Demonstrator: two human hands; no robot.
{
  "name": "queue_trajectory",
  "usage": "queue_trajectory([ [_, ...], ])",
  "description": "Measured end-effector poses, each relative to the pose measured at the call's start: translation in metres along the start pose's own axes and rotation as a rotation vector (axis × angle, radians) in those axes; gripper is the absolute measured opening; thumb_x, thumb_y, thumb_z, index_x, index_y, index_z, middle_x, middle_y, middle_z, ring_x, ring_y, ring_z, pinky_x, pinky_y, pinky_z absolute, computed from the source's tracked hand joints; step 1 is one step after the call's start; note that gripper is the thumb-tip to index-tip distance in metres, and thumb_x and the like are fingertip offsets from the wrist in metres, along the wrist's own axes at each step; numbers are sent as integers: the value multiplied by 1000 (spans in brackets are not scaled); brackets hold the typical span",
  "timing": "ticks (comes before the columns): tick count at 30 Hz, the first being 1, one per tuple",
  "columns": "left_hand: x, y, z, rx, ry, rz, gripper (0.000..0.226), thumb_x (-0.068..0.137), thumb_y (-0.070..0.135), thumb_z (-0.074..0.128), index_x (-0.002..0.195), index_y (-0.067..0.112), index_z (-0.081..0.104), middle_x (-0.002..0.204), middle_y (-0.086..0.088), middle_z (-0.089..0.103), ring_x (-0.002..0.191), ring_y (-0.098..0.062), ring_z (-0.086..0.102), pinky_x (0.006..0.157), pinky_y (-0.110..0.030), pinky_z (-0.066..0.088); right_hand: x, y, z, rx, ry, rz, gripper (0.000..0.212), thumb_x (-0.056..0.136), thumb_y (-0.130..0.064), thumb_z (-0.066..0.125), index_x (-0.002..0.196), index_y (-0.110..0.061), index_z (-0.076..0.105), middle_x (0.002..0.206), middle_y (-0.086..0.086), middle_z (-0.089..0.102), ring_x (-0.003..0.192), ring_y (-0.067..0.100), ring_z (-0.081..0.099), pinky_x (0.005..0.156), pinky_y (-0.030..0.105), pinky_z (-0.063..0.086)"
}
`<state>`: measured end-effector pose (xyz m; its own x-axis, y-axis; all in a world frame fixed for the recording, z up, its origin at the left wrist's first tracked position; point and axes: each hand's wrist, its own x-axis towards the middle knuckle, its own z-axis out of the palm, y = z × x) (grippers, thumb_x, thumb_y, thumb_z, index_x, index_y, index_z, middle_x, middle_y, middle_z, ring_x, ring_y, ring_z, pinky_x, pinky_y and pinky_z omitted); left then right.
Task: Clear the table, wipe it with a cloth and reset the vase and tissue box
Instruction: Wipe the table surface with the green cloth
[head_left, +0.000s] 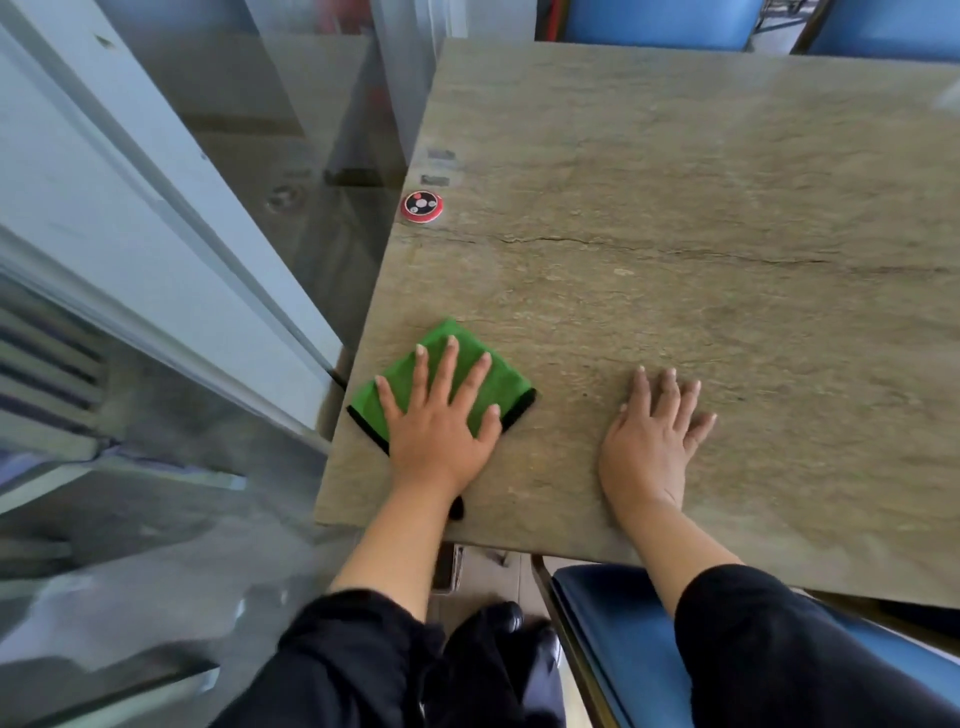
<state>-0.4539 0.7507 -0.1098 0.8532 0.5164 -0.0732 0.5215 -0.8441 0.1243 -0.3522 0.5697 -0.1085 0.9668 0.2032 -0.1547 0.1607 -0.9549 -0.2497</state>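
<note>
Left hand (436, 421) flat on green cloth (470, 364), right hand (652, 436) on table (727, 208)

Call button (422, 207) at left table (727, 182) edge; chairs (660, 21) beyond far edge.

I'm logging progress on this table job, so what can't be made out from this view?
- Vase and tissue box: neither is in the head view, so where they are is unknown.
- Table: its right side is cut off by the frame edge.
- Cloth: its middle is hidden under the left hand.
- Round red device: its markings are too small to read.
- Area left of the table: blurred, reflective glass.
</note>
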Motion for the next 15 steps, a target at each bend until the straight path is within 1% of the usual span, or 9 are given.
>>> queue_trajectory([
  [3, 20, -24, -5, 0, -31, -98, 58, 91, 59, 13, 146, 46, 1, 160, 8, -10, 146, -25, -13, 111, -65, -6, 3, -5, 1, -6, -5, -6, 53, 101, -21, 17, 153, -18, 6, 161, 11, -5, 145, 33, -18, 115, 54, -14],
  [7, -13, -10, 5, -15, 28, -182, 58, 92, 54, 15, 148, 42, 4, 160, 4, -6, 147, -28, -8, 111, -66, 0, 4, 0, -1, 32, -8, -20, 51, 102, -23, 19, 153, -19, 11, 161, 10, -2, 146, 32, -17, 116, 52, -14],
  [9, -45, 11, 10, -33, 40, -166, 59, 92, 52, 16, 149, 40, 5, 160, 1, -6, 146, -30, -8, 110, -67, -1, 6, 3, -4, 108, 5, -31, 50, 102, -20, 23, 152, -20, 18, 161, 9, 3, 147, 30, -14, 116, 50, -14],
  [12, -84, 47, 19, -27, 16, -72, 61, 91, 49, 22, 149, 36, 12, 160, -2, 1, 146, -34, -2, 108, -69, -1, 8, 6, -6, 231, 12, -39, 49, 100, -13, 31, 148, -21, 30, 160, 7, 11, 148, 27, -9, 118, 45, -12],
  [14, -91, 58, 22, -9, -5, -34, 62, 90, 50, 24, 149, 37, 12, 161, -1, 2, 146, -34, -2, 107, -70, -2, 6, 9, -9, 297, 4, -43, 48, 99, -11, 33, 146, -22, 35, 159, 6, 15, 148, 25, -6, 118, 42, -11],
  [15, -87, 56, 21, -5, -11, -22, 62, 89, 51, 23, 149, 39, 10, 161, 1, -1, 146, -32, -5, 107, -70, -4, 6, 11, -11, 335, -4, -49, 47, 99, -12, 34, 145, -22, 37, 159, 5, 16, 148, 24, -5, 118, 40, -10],
])
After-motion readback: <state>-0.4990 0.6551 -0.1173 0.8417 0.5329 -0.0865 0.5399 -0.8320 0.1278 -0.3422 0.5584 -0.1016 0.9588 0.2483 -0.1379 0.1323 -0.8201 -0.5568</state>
